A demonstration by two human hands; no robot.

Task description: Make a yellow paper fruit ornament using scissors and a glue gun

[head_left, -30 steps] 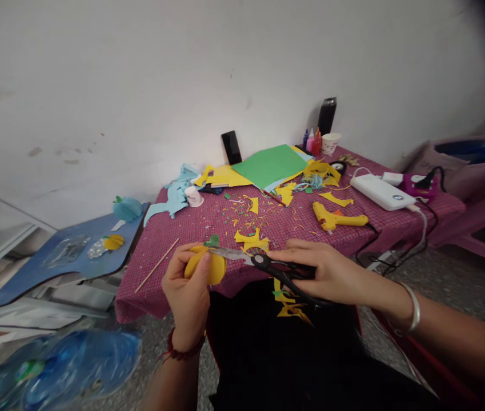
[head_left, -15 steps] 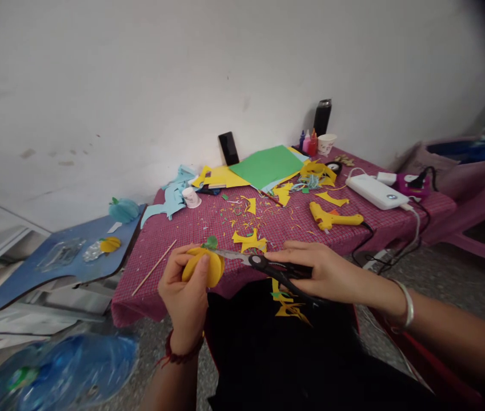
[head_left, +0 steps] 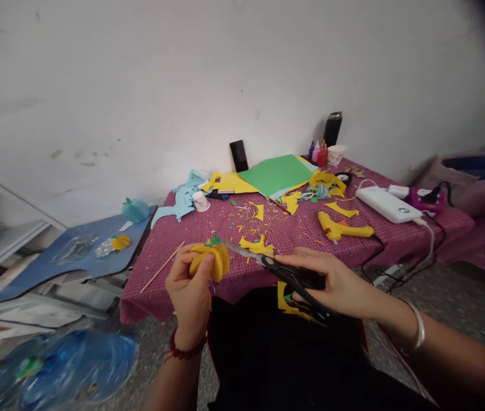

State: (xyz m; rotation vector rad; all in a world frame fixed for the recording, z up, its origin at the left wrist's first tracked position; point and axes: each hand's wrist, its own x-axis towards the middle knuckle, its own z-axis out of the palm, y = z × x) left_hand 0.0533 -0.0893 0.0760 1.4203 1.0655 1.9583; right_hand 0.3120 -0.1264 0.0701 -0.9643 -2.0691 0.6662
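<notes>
My left hand (head_left: 189, 297) is closed around a round yellow paper fruit (head_left: 210, 260) with a small green leaf (head_left: 215, 241) on top, held over the near edge of the table (head_left: 208, 225). My right hand (head_left: 332, 281) grips black-handled scissors (head_left: 285, 273). Their silver blades point left and reach the top of the yellow fruit by the leaf. Yellow paper offcuts (head_left: 289, 299) lie on my dark lap below the scissors.
The maroon checked table carries a yellow glue gun (head_left: 340, 228), a white power bank (head_left: 388, 204), green paper (head_left: 277, 171), yellow scraps, a thin wooden stick (head_left: 163, 266), a black phone (head_left: 239, 155) and small bottles. A blue board (head_left: 71, 254) lies left. Blue water bottles (head_left: 66, 371) sit on the floor.
My view has shifted slightly. The yellow fruit has turned in my left hand and the scissor blades now angle up toward the leaf.
</notes>
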